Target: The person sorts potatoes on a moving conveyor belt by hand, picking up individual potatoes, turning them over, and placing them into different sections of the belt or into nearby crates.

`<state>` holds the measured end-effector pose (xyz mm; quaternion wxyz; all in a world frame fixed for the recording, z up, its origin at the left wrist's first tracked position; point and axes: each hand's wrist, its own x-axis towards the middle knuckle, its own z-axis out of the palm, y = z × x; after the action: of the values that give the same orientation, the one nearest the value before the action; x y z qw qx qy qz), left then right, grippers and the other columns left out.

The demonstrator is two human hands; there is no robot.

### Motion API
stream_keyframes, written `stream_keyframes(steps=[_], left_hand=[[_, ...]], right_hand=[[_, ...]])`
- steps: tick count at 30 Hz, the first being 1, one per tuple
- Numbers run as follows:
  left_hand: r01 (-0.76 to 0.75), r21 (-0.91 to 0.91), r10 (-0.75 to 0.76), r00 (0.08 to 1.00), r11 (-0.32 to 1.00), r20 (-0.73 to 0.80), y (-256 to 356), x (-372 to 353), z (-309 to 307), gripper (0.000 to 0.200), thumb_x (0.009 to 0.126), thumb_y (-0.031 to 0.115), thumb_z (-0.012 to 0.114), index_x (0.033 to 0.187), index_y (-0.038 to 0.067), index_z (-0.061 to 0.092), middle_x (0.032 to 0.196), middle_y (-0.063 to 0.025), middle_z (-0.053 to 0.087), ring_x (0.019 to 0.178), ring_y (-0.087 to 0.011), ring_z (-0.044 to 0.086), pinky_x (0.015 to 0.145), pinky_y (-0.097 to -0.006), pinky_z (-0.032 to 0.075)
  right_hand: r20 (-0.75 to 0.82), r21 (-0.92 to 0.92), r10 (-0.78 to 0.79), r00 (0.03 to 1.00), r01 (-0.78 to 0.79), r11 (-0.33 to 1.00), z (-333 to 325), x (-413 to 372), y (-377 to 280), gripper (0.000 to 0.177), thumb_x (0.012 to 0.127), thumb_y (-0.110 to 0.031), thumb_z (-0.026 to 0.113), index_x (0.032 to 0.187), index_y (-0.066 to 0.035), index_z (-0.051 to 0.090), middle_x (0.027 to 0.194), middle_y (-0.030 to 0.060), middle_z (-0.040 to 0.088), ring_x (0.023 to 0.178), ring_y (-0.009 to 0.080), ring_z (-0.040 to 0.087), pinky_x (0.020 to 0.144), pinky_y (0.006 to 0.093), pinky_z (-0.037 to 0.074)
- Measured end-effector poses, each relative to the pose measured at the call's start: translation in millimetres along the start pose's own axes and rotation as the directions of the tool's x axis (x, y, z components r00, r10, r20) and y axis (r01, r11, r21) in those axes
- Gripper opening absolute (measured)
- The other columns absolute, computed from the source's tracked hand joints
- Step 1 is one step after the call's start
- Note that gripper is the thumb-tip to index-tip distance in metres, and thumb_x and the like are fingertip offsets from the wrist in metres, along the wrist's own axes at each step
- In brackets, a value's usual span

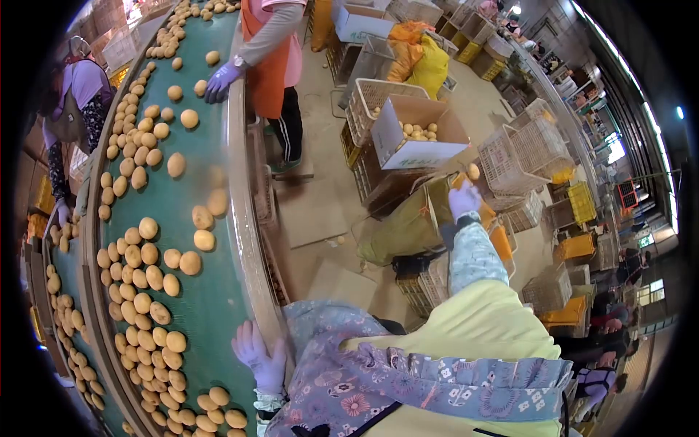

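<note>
Many round, yellowish-brown potatoes (154,277) lie on a green conveyor belt (211,291). My left hand (260,358), in a purple glove, rests at the belt's near metal edge with its fingers apart and nothing in it. Out to the right, my right hand (464,200), also gloved, is stretched over an olive-green sack (408,222) and an orange one. A single potato (473,172) shows just beyond its fingertips, apart from them. The fingers of this hand are partly spread.
Across the rail a co-worker in an orange apron (263,65) reaches onto the belt with a gloved hand (222,82). Another person (80,95) stands at the far left. A cardboard box (422,156) of potatoes and plastic crates (524,156) stand on the right.
</note>
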<state>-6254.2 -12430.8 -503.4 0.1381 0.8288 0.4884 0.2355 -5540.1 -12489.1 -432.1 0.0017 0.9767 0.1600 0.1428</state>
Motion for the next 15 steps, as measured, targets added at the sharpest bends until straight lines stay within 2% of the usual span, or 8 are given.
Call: stream_keyframes(steps=[2, 4, 6, 8, 10, 12, 14, 15], left_hand=[[0.01, 0.002, -0.01, 1.0, 1.0, -0.015, -1, -23, -7, 0.072, 0.104, 0.048, 0.072, 0.159, 0.004, 0.057, 0.164, -0.019, 0.055, 0.156, -0.0426, 0.045, 0.131, -0.0631, 0.028], [0.018, 0.089, -0.024, 0.998, 0.996, 0.06, 3, -30, -23, 0.07, 0.102, 0.042, 0.074, 0.16, 0.007, 0.057, 0.164, -0.0194, 0.056, 0.155, -0.0429, 0.045, 0.132, -0.0615, 0.027], [0.066, 0.136, -0.07, 0.997, 0.988, 0.025, 5, -53, -37, 0.066, 0.097, 0.036, 0.076, 0.155, 0.009, 0.061, 0.16, -0.0197, 0.057, 0.152, -0.0446, 0.048, 0.131, -0.0644, 0.028], [0.204, 0.226, -0.2, 0.979, 0.953, -0.038, -3, -101, -56, 0.063, 0.093, 0.03, 0.078, 0.151, 0.012, 0.066, 0.157, -0.02, 0.059, 0.149, -0.0464, 0.05, 0.13, -0.0673, 0.029], [0.409, 0.09, -0.404, 0.912, 0.908, -0.074, -19, -161, -75, 0.062, 0.097, 0.033, 0.076, 0.156, 0.016, 0.064, 0.163, -0.0187, 0.056, 0.155, -0.0433, 0.045, 0.131, -0.0688, 0.028], [0.538, 0.21, -0.521, 0.843, 0.817, -0.13, -18, -217, -122, 0.06, 0.094, 0.033, 0.078, 0.152, 0.02, 0.067, 0.163, -0.0184, 0.055, 0.157, -0.0445, 0.043, 0.131, -0.0722, 0.028], [0.593, 0.382, -0.58, 0.798, 0.709, -0.163, -3, -284, -128, 0.063, 0.088, 0.034, 0.083, 0.148, 0.021, 0.069, 0.164, -0.0183, 0.054, 0.158, -0.0466, 0.04, 0.132, -0.0706, 0.026], [0.705, 0.265, -0.648, 0.709, 0.658, -0.279, 6, -315, -123, 0.064, 0.081, 0.036, 0.088, 0.141, 0.02, 0.072, 0.165, -0.0167, 0.053, 0.158, -0.0484, 0.038, 0.133, -0.0697, 0.023]], right_hand=[[-0.105, 0.213, -0.254, 0.962, 0.271, 0.939, 0, -48, -18, 0.051, 0.097, -0.032, 0.067, 0.143, -0.01, 0.067, 0.128, 0.0226, 0.075, 0.123, 0.046, 0.069, 0.107, 0.0554, 0.056], [-0.056, 0.355, -0.39, 0.919, 0.383, 0.853, 8, -101, -73, 0.052, 0.097, -0.034, 0.07, 0.143, -0.009, 0.069, 0.132, 0.0203, 0.075, 0.126, 0.0429, 0.069, 0.109, 0.0543, 0.055], [-0.13, 0.538, -0.58, 0.804, 0.549, 0.64, 11, -157, -146, 0.05, 0.098, -0.034, 0.074, 0.142, -0.01, 0.071, 0.134, 0.0197, 0.075, 0.126, 0.0417, 0.069, 0.111, 0.054, 0.054], [-0.319, 0.6, -0.738, 0.595, 0.73, 0.328, -13, -209, -214, 0.049, 0.098, -0.03, 0.074, 0.142, -0.01, 0.071, 0.139, 0.0215, 0.073, 0.129, 0.0445, 0.067, 0.113, 0.0549, 0.053], [-0.49, 0.621, -0.79, 0.368, 0.784, -0.02, -76, -264, -276, 0.044, 0.096, -0.021, 0.076, 0.137, -0.006, 0.073, 0.137, 0.0222, 0.074, 0.126, 0.045, 0.069, 0.112, 0.0526, 0.054], [-0.575, 0.619, -0.792, 0.203, 0.742, -0.259, -110, -308, -334, 0.044, 0.096, -0.016, 0.075, 0.137, -0.002, 0.073, 0.134, 0.0237, 0.074, 0.124, 0.0445, 0.07, 0.113, 0.0506, 0.054], [-0.475, 0.702, -0.875, 0.095, 0.64, -0.311, -125, -350, -381, 0.052, 0.097, -0.018, 0.076, 0.145, 0.0, 0.068, 0.139, 0.0243, 0.072, 0.127, 0.0432, 0.069, 0.116, 0.0493, 0.053], [-0.462, 0.693, -0.886, 0.039, 0.639, -0.333, -126, -370, -404, 0.057, 0.098, -0.019, 0.078, 0.149, 0.0, 0.066, 0.142, 0.024, 0.07, 0.129, 0.0422, 0.068, 0.116, 0.0477, 0.053]])
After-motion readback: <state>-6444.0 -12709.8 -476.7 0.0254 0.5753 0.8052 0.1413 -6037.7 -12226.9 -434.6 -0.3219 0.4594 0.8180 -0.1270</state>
